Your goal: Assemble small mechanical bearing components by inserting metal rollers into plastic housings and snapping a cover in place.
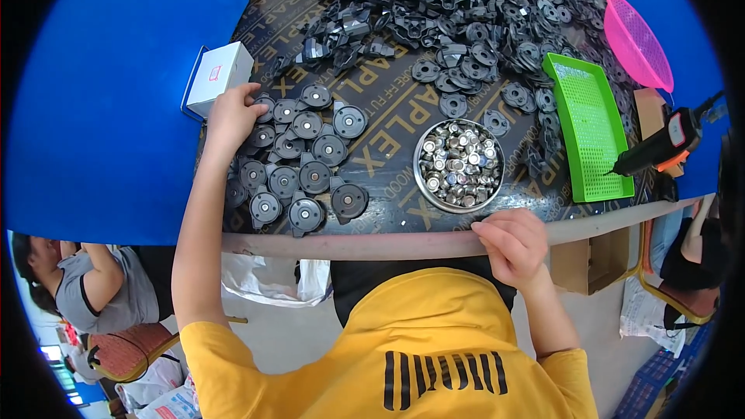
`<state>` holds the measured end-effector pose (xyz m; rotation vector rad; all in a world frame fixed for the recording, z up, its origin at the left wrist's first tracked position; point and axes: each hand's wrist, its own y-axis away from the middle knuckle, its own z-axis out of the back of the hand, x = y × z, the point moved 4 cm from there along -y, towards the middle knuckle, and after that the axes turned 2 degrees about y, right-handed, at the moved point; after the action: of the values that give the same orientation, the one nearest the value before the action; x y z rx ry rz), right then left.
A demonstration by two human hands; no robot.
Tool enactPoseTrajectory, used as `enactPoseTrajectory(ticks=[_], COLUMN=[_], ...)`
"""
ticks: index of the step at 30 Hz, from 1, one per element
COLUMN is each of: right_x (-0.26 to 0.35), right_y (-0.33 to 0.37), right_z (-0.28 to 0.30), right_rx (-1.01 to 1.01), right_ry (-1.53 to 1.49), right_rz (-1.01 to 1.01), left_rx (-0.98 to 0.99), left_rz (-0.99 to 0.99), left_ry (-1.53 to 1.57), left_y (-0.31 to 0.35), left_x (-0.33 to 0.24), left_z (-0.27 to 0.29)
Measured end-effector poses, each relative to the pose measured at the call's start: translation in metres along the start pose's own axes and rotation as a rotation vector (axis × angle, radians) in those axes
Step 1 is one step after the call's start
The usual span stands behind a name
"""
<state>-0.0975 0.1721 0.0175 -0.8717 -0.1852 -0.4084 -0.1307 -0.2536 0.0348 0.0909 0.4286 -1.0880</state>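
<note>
At the far left of the table, my left hand [235, 115] reaches in with thumb and fingers around the edge of a black round plastic part [267, 107]. Below and beside it, a group of similar black parts [315, 176] lies in loose rows, each a disc with a short tab. My right hand [514, 246] is at the table's front edge with its fingers curled and pinched; whatever they hold, if anything, is too small to make out. Just beyond it stands a round metal bowl [419, 176] full of small shiny metal pieces [459, 161].
A big heap of black plastic parts [419, 8] covers the back. To the right are a green tray [587, 128], a pink basket [638, 43] and a black electric screwdriver [660, 143]. A white box [221, 77] stands at the left. Another person [105, 279] sits lower left.
</note>
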Motion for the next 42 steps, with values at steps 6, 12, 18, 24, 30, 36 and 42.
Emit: enactPoseTrajectory(ticks=[6,12,18,24,30,36,42], right_x=[0.002,0.0,-0.004,-0.032,-0.039,-0.046,-0.05], right_y=[0.001,0.005,-0.003,-0.024,-0.059,-0.062,-0.063], right_z=[-0.001,-0.001,0.003,0.01,-0.028,-0.036,-0.036], right_rx=[0.012,0.038,0.025,0.001,0.338,0.353,0.322], right_ry=[0.002,-0.003,-0.087,0.005,0.171,0.167,0.153], right_rz=[0.02,0.04,-0.064,-0.327,-0.175,-0.146,-0.162], left_rx=[0.057,0.523,0.327,0.337,0.853,0.859,0.904], left_rz=[-0.356,-0.362,-0.4,-0.035,0.158,0.343,0.391], left_ry=[-0.115,-0.105,-0.122,0.804,1.47,1.848,1.911], left_y=[-0.05,-0.105,-0.079,0.068,0.191,0.211,0.212], left_x=[-0.036,-0.014,-0.032,-0.13,-0.167,-0.169,-0.165], left_z=[0.005,-0.029,-0.015,0.016,-0.045,-0.074,-0.084])
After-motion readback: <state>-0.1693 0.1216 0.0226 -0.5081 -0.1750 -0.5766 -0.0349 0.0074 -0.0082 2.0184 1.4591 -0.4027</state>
